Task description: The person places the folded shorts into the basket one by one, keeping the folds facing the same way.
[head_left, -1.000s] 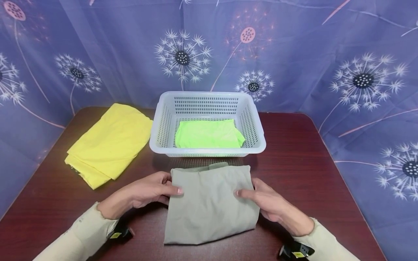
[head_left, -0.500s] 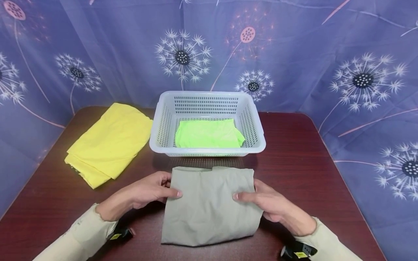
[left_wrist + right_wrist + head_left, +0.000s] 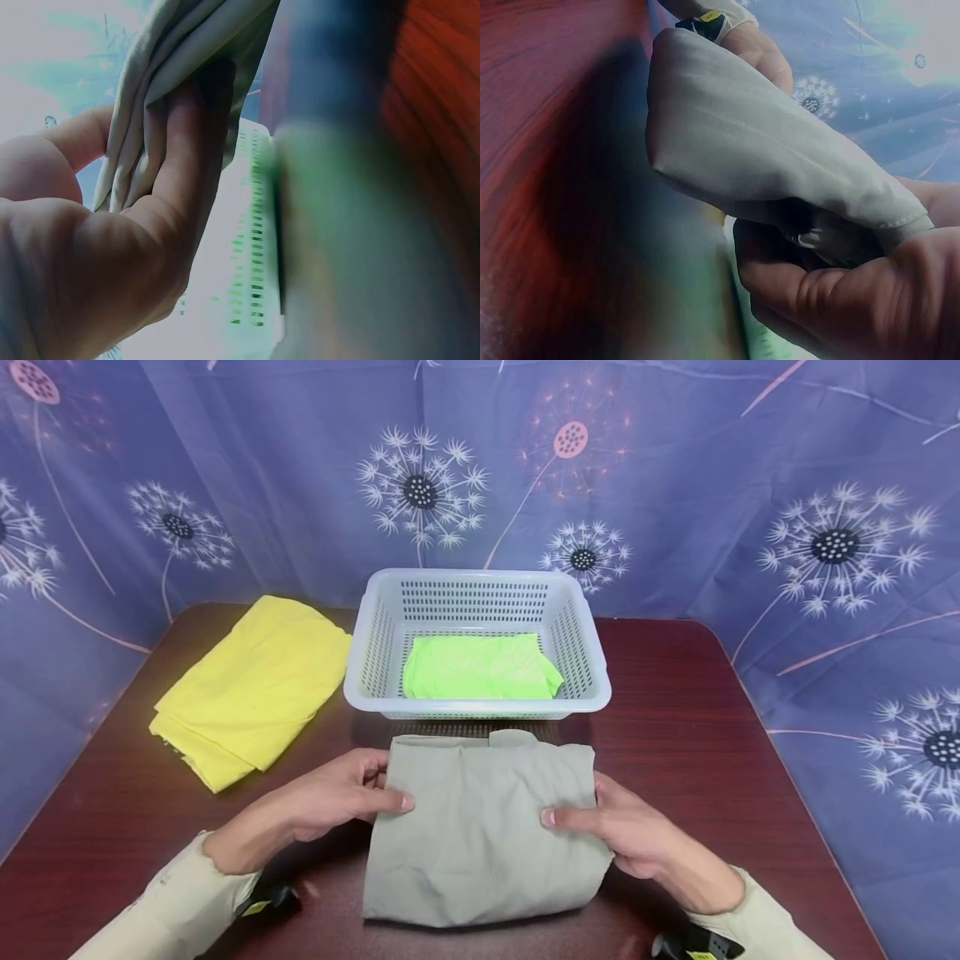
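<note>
Both hands lifting: left hand (image 3: 341, 797) pinching the folded grey cloth (image 3: 483, 831) at nine o'clock, right hand (image 3: 626, 835) gripping at three; raised off the table (image 3: 750, 760) since a second ago, edging toward the basket (image 3: 480, 585) at twelve, likely bound there.

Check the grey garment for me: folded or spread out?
Folded. The grey garment is a compact rectangle gripped at both sides by the left hand and right hand; the left wrist view shows stacked layers.

Both hands (image 3: 480, 818) curled, thumbs uppermost
</note>
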{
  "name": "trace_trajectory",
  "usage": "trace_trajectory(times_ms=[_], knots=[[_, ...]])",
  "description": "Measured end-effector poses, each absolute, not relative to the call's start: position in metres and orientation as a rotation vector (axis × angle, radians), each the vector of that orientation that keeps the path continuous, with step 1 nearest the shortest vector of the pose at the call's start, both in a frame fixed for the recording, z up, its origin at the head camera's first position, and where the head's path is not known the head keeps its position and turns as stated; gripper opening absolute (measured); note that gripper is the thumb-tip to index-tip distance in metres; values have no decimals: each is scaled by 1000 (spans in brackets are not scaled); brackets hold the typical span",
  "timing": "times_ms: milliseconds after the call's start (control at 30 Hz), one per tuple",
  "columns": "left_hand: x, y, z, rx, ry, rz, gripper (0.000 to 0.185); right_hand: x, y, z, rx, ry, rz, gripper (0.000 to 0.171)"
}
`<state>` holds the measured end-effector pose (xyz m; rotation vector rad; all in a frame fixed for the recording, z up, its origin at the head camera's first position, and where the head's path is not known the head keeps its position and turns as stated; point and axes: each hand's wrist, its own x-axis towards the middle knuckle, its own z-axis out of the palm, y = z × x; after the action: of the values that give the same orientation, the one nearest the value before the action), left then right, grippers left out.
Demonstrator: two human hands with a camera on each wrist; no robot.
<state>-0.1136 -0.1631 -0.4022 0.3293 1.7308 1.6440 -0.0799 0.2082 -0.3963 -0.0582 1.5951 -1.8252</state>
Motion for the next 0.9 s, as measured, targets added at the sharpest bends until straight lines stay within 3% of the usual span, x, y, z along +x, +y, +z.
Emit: trace_trajectory(times_ms=[900], knots=[[-117,-164,-373,410,1771,1721,35,-83,215,-372,-190,1536,-1885,36]])
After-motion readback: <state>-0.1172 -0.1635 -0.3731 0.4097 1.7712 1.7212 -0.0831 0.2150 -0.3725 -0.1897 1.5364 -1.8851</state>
